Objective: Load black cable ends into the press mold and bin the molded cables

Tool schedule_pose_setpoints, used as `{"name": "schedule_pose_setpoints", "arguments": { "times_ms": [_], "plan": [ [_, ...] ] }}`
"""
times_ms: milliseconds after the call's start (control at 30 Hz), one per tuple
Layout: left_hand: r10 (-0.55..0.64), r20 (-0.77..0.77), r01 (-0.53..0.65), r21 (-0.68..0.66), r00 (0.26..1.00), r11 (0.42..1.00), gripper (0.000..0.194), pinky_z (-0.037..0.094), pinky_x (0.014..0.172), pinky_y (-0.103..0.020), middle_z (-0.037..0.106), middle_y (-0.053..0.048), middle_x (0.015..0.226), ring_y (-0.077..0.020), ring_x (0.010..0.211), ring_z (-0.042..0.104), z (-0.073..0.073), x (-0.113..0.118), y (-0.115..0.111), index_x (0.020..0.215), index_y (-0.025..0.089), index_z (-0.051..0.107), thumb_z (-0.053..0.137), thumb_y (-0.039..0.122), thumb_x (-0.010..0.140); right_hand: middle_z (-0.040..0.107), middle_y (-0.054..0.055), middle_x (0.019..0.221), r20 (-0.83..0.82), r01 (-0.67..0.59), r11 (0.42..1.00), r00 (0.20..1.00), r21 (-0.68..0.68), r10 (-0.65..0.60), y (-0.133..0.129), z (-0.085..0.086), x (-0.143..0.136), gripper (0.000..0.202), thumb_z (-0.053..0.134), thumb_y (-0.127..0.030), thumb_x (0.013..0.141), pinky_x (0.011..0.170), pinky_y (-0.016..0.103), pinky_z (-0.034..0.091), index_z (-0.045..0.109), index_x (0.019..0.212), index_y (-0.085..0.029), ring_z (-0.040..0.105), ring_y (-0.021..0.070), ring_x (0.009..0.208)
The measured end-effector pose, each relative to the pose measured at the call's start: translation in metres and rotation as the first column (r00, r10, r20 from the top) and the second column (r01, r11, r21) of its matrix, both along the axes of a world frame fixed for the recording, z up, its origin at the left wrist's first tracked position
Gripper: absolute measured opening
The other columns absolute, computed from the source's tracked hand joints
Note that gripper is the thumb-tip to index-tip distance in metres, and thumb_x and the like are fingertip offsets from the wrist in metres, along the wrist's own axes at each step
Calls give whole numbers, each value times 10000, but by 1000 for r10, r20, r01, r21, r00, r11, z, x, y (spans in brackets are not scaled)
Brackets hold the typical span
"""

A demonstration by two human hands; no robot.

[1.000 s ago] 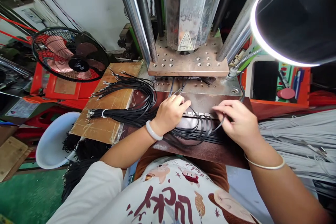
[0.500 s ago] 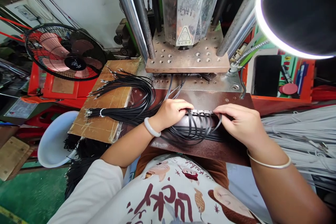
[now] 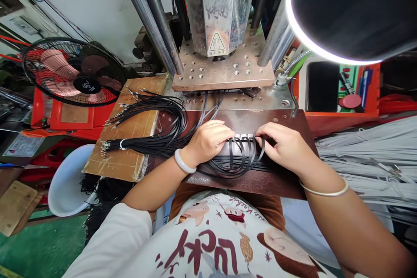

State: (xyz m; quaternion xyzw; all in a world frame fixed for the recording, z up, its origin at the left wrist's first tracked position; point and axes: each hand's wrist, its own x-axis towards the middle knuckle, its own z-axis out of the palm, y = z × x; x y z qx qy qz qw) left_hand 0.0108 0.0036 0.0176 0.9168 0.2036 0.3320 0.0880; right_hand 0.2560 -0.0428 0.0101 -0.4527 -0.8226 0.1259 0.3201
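Over the front of the brown press table (image 3: 272, 189), my left hand (image 3: 208, 140) pinches the left end of a short row of silvery metal cable connectors (image 3: 244, 136). The fingers of my right hand (image 3: 285, 144) are closed at its right end, where a black cable meets the fingertips. From the row, several black cables (image 3: 228, 169) loop down toward me and bend left. Longer cables run left under my left forearm into a bundle (image 3: 137, 143) with a white tie. Exactly which connectors lie under my fingertips is hidden.
Beyond my hands stands a press with a drilled metal plate (image 3: 224, 80) and a hand-warning label. A brown board (image 3: 124, 165), a fan (image 3: 86, 82) and a white basin (image 3: 61, 186) are left. Grey cables (image 3: 365, 156) and a ring lamp (image 3: 342, 54) are right.
The head view has turned slightly, so the scene sits further left. Both hands keep their grip at the two ends of the connector row, with hardly any movement over the table.
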Motion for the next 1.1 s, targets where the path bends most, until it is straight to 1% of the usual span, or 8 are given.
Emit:
{"name": "schedule_pose_setpoints", "arguments": {
  "times_ms": [233, 500, 667, 833, 1100],
  "plan": [
    [-17, -68, 21, 44, 998, 999, 220, 528, 969, -363, 734, -56, 906, -132, 863, 678, 7, -2, -4, 936, 146, 672, 459, 95, 917, 578, 42, 787, 2, -8, 1000, 1000, -4, 8, 0, 0, 0, 80, 502, -125, 853, 655, 299, 453, 549, 841, -188, 540, 176, 713],
    [20, 66, -22, 36, 998, 999, 217, 553, 927, -328, 736, -48, 867, -123, 815, 674, 0, 0, -2, 932, 144, 686, 480, 89, 901, 582, 47, 797, 4, -5, 1000, 1000, -14, 5, 0, 0, -1, 91, 498, -114, 835, 665, 305, 456, 551, 852, -186, 547, 184, 729],
    [11, 7, -11, 65, 1000, 998, 215, 552, 916, -335, 732, -58, 875, -132, 808, 675, 4, 0, -6, 942, 133, 680, 483, 67, 884, 574, 50, 795, 5, -6, 1000, 1000, -15, 6, 0, -1, 0, 99, 488, -110, 831, 672, 305, 457, 548, 850, -186, 545, 187, 733],
    [34, 31, -36, 64, 999, 997, 202, 565, 897, -331, 735, -50, 867, -141, 802, 675, 4, 0, -6, 933, 130, 684, 504, 62, 870, 571, 52, 799, 7, -14, 1000, 1000, -9, 14, 0, -1, 0, 103, 491, -101, 822, 676, 312, 453, 545, 851, -183, 536, 191, 736],
    [81, 22, -82, 76, 996, 994, 211, 572, 908, -330, 745, -40, 885, -135, 821, 686, 2, 1, -5, 940, 150, 690, 490, 95, 903, 571, 53, 801, 15, -12, 1000, 1000, -20, 13, 0, -1, 0, 102, 482, -102, 840, 679, 319, 449, 547, 854, -180, 535, 194, 742]
  ]
}}
